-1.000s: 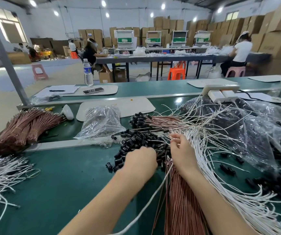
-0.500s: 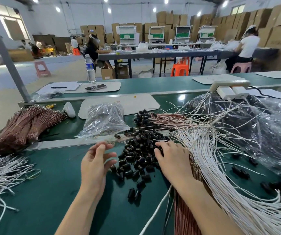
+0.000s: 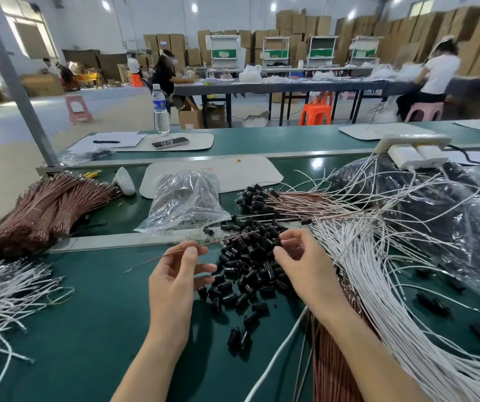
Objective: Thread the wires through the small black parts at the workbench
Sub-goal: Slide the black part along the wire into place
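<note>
**Fig.** Head view, wire-threading station, near to far.

**Near edge, ctr:** two bare forearms reach onto the green surface [image 3: 88, 329]. L hand [image 3: 175, 282], palm toward the camera, pinches a single thin brown wire [image 3: 157, 259] btwn thumb and forefinger. The wire slants from lower left to upper right, its far end over the pile of small black parts [image 3: 247, 268]. R hand [image 3: 305, 265] is raised over the right side of that pile w/ fingers curled; whether it grips a part cannot be told. The pile lies loose at ctr, btwn the two hands, w/ a few parts strayed toward the near edge.

**Near right:** under the R forearm a brown wire bundle [image 3: 328, 358] runs to the near edge. Just beside it a broad sheaf of white wires [image 3: 377, 285] fans toward the near right corner.

**Left edge:** more loose white strands [image 3: 1, 291]; beyond them, tied brown bundles [image 3: 44, 207].

**Mid-surface:** a metal rail [image 3: 111, 242] crosses behind the hands. Past it lie:
- a clear bag [image 3: 186, 201] w/ dark contents
- threaded wires [image 3: 291, 201], brown, w/ black parts on their ends
- a white mat [image 3: 247, 172]
- at the right edge, a large crumpled plastic sack [image 3: 450, 216]

**Far edge:** power strip [image 3: 412, 140], phone [image 3: 170, 142], water bottle [image 3: 160, 108].

**Bkgd:** workers [image 3: 438, 71] seated at long tables; stacked cartons [image 3: 291, 24].
</note>
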A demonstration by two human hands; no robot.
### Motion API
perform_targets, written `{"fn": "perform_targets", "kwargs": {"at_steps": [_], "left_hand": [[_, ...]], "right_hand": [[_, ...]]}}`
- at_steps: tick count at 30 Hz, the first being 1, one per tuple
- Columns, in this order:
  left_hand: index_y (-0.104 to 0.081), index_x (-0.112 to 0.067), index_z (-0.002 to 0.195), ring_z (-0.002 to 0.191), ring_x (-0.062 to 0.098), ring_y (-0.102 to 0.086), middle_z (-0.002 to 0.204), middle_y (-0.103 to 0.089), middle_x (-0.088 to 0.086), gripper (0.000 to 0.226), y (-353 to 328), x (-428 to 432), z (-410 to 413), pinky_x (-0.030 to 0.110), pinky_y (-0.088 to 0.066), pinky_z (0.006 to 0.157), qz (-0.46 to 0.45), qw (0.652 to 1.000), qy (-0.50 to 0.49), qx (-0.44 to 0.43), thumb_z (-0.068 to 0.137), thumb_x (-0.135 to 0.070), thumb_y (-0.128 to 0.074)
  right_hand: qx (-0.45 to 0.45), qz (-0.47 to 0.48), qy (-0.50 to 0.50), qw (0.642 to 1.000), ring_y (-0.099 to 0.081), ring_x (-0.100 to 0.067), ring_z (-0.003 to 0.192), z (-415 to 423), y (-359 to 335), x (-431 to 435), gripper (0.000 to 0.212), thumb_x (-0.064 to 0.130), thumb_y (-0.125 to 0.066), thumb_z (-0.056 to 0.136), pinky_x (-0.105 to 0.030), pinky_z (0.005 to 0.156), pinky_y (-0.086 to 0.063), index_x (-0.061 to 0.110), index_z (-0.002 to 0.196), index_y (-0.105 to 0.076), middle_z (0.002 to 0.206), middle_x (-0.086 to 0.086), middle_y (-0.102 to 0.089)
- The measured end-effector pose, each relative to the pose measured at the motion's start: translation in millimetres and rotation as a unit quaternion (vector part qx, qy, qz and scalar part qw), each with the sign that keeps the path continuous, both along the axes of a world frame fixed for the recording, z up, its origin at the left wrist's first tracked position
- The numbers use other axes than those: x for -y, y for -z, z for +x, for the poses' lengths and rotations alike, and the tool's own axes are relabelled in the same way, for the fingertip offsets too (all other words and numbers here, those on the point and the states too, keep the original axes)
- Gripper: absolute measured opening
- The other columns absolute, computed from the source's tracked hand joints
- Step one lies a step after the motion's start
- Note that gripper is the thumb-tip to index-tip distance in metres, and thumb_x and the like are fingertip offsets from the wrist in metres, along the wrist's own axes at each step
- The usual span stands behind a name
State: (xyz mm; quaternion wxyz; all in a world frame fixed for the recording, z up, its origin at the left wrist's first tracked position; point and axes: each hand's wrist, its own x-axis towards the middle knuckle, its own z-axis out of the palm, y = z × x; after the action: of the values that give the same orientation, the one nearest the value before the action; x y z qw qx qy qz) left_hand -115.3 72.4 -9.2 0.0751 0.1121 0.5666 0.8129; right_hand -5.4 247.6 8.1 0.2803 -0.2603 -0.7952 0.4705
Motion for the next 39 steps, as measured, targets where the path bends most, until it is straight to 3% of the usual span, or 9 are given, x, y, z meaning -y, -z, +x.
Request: {"fn": "perform_targets", "kwargs": {"at_steps": [2,5,8,20,29,39], "left_hand": [[-0.07,-0.015,0.105,0.071,0.021,-0.073,0.099,-0.077,0.005,0.012,0.3,-1.4,6.1,0.025,-0.057,0.058,-0.004,1.0,0.008,-0.007,0.101,-0.017,-0.059],[-0.069,-0.014,0.106,0.07,0.02,-0.072,0.099,-0.077,0.006,0.012,0.7,-4.3,13.8,0.025,-0.057,0.058,-0.022,0.999,0.026,-0.031,0.101,-0.016,-0.059],[-0.069,-0.014,0.105,0.07,0.019,-0.072,0.099,-0.077,0.006,0.012,0.2,-5.2,16.8,0.025,-0.058,0.059,-0.038,0.997,0.038,-0.047,0.101,-0.016,-0.059],[-0.071,-0.018,0.102,0.071,0.022,-0.073,0.098,-0.077,0.006,0.012,1.9,-5.1,15.7,0.025,-0.058,0.06,-0.035,0.996,0.062,-0.049,0.098,-0.017,-0.059],[-0.071,-0.015,0.102,0.073,0.023,-0.074,0.099,-0.077,0.008,0.012,2.8,-5.7,16.8,0.024,-0.058,0.061,-0.039,0.994,0.089,-0.046,0.097,-0.017,-0.06],[-0.078,-0.026,0.09,0.074,0.02,-0.072,0.102,-0.076,0.012,0.016,-4.7,-5.0,18.8,0.026,-0.058,0.06,0.037,0.99,0.136,0.022,0.086,-0.022,-0.063]], "right_hand": [[-0.055,-0.12,-0.024,0.991,-0.068,0.002,0.094,10.5,0.8,-0.1,0.027,0.023,-0.066,0.098,-0.013,0.078,-0.053,0.04,0.119,-0.064,0.101,0.009,-0.073],[-0.174,-0.317,-0.063,0.93,-0.074,-0.016,0.096,17.2,1.5,0.6,0.026,0.013,-0.067,0.093,-0.022,0.082,-0.058,0.023,0.117,-0.073,0.104,-0.004,-0.077],[-0.228,-0.407,-0.065,0.882,-0.074,-0.021,0.095,17.5,2.7,1.6,0.034,0.019,-0.071,0.083,-0.021,0.078,-0.059,0.011,0.115,-0.073,0.106,-0.013,-0.077],[-0.261,-0.462,-0.043,0.846,-0.076,-0.022,0.091,14.8,5.5,2.8,0.04,0.017,-0.07,0.083,-0.021,0.072,-0.061,-0.001,0.118,-0.065,0.107,-0.02,-0.075],[-0.242,-0.466,-0.067,0.849,-0.076,-0.026,0.096,15.8,2.8,5.4,0.041,0.016,-0.071,0.081,-0.022,0.072,-0.06,0.003,0.119,-0.064,0.108,-0.02,-0.075],[-0.245,-0.525,-0.093,0.81,-0.076,-0.023,0.09,18.4,0.5,4.8,0.037,0.012,-0.071,0.08,-0.022,0.068,-0.061,0.002,0.115,-0.067,0.108,-0.021,-0.075]]}}
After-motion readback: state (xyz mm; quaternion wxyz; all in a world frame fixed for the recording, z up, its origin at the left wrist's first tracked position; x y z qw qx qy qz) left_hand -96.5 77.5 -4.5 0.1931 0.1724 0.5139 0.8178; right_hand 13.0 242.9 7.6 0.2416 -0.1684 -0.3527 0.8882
